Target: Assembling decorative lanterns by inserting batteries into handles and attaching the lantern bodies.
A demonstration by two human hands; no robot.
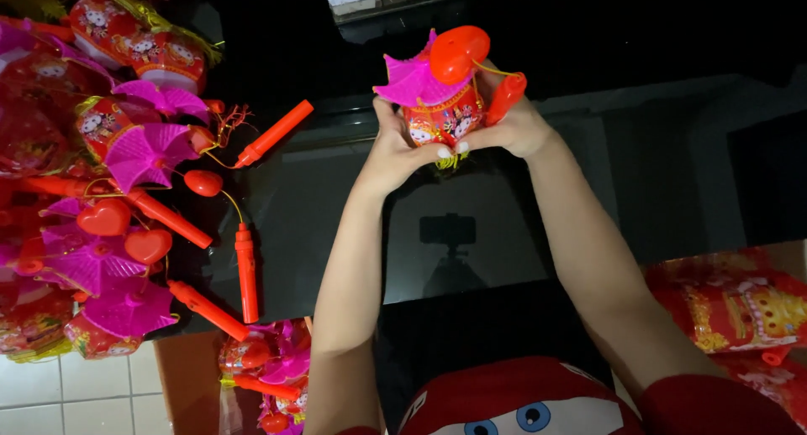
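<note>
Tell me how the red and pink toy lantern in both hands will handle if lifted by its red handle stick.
The red toy lantern with the pink fan-shaped roof looks like thin plastic, so probably light. It joins the red plastic handle stick by a thin yellow cord, so it would likely dangle and swing. Both hands, left and right, cradle its body, hinting it dents easily.

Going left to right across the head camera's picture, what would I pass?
Lantern pile → loose red handle → left hand → held lantern → right hand → red packets.
</note>
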